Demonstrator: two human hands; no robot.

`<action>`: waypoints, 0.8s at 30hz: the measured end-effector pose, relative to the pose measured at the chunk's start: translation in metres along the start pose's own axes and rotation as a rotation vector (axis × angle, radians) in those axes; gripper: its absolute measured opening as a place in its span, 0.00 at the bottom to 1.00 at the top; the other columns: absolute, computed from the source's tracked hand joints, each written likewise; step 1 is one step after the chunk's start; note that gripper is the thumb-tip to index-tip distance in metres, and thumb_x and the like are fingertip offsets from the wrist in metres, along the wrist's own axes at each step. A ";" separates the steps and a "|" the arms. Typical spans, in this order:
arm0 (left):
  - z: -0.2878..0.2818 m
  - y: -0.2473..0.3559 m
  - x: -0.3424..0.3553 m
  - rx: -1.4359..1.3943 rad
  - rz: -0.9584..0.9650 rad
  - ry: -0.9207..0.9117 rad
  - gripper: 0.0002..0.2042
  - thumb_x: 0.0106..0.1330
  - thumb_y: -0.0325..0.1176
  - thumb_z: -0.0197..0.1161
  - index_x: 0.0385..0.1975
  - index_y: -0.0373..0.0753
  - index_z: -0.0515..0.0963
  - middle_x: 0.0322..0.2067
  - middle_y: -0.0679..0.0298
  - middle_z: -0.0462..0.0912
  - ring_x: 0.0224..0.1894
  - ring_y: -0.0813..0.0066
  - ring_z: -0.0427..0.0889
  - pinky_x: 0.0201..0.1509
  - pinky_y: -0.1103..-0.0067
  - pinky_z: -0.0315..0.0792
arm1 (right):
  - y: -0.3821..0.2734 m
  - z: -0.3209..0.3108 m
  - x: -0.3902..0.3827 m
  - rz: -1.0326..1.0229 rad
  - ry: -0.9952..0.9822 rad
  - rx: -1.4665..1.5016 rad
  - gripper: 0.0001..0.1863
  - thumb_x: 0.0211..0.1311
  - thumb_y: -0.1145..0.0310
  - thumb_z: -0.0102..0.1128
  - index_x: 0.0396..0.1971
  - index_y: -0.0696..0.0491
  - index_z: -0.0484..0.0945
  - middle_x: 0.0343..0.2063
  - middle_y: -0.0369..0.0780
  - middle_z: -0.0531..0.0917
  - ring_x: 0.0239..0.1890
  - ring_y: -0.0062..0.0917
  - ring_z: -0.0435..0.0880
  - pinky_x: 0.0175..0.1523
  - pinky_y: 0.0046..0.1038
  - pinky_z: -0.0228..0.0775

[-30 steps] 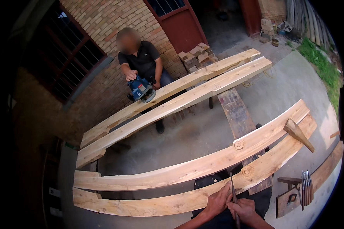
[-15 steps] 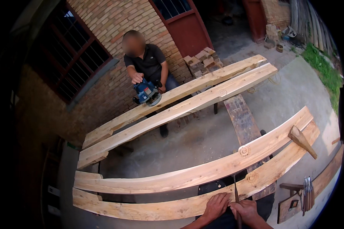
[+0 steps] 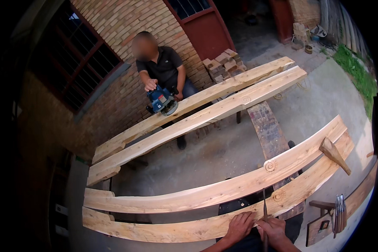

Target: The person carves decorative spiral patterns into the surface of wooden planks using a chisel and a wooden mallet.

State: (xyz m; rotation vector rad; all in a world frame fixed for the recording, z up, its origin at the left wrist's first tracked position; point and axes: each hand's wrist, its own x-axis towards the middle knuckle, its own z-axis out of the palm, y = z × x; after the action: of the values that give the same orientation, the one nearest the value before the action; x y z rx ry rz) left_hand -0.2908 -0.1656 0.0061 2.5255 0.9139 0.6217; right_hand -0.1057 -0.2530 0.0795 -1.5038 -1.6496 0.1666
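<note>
A long, thin dark hand tool [image 3: 265, 206] points away from me, its kind too small to make out. My right hand [image 3: 272, 230] is closed around it at the near edge of a curved wooden beam [image 3: 164, 230]. Just left of that, my left hand [image 3: 240, 227] holds the same beam, fingers bent over its upper face and partly hidden. A carved spiral [image 3: 278, 195] is on this beam, right of the tool's tip. Behind it lies a second curved beam [image 3: 206, 197], also with a spiral. A wooden mallet [image 3: 334, 155] rests across the right ends.
Several wooden-handled chisels [image 3: 339, 214] lie on a small wooden stand [image 3: 317, 231] at right. Across from me, a seated person [image 3: 159, 63] holds a blue router [image 3: 161, 101] on two more long beams [image 3: 197, 113]. A plank [image 3: 266, 126] runs beneath the beams.
The whole view has shifted slightly. The thin tool stands a little more upright in my right hand. My left hand stays on the beam.
</note>
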 end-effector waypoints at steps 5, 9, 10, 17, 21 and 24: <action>0.007 0.007 0.017 -0.012 0.024 -0.009 0.24 0.75 0.38 0.72 0.67 0.34 0.80 0.65 0.52 0.84 0.66 0.51 0.84 0.70 0.61 0.78 | 0.017 0.003 -0.005 0.036 0.149 0.038 0.10 0.62 0.77 0.71 0.43 0.55 0.88 0.35 0.47 0.91 0.34 0.42 0.93 0.41 0.38 0.86; 0.011 0.018 0.045 -0.053 0.069 -0.023 0.28 0.74 0.38 0.74 0.69 0.32 0.78 0.70 0.47 0.81 0.72 0.47 0.80 0.79 0.58 0.73 | 0.043 -0.002 -0.009 0.150 0.267 0.017 0.09 0.66 0.76 0.68 0.44 0.58 0.87 0.37 0.51 0.91 0.37 0.47 0.93 0.45 0.40 0.87; 0.014 0.019 0.054 -0.083 0.083 -0.044 0.28 0.74 0.38 0.75 0.70 0.31 0.78 0.71 0.45 0.79 0.74 0.46 0.79 0.81 0.58 0.71 | 0.050 -0.004 -0.012 0.208 0.298 -0.004 0.10 0.66 0.75 0.68 0.45 0.59 0.87 0.38 0.52 0.91 0.38 0.48 0.93 0.46 0.41 0.88; 0.016 0.017 0.115 -0.053 0.133 -0.095 0.30 0.67 0.36 0.79 0.67 0.32 0.79 0.72 0.44 0.78 0.75 0.42 0.78 0.81 0.55 0.71 | 0.099 -0.019 0.009 0.345 0.302 -0.056 0.16 0.64 0.81 0.69 0.52 0.60 0.84 0.46 0.53 0.92 0.44 0.50 0.93 0.52 0.41 0.87; 0.020 0.005 0.129 -0.023 0.105 -0.137 0.30 0.65 0.35 0.81 0.66 0.33 0.81 0.72 0.44 0.79 0.74 0.42 0.78 0.80 0.54 0.71 | 0.120 -0.018 0.018 0.392 0.251 -0.089 0.19 0.59 0.78 0.75 0.51 0.59 0.86 0.48 0.50 0.92 0.48 0.47 0.93 0.54 0.40 0.87; 0.031 0.004 0.127 -0.004 0.137 -0.146 0.27 0.66 0.35 0.81 0.64 0.34 0.82 0.71 0.45 0.80 0.74 0.44 0.79 0.80 0.54 0.72 | 0.132 -0.018 0.013 0.373 0.251 -0.147 0.17 0.59 0.73 0.77 0.48 0.57 0.88 0.47 0.47 0.93 0.47 0.43 0.93 0.52 0.40 0.87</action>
State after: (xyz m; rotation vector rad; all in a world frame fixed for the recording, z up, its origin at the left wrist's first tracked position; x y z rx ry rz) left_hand -0.1843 -0.0895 0.0169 2.6063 0.6920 0.4709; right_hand 0.0058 -0.2153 0.0151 -1.8551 -1.1952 0.0546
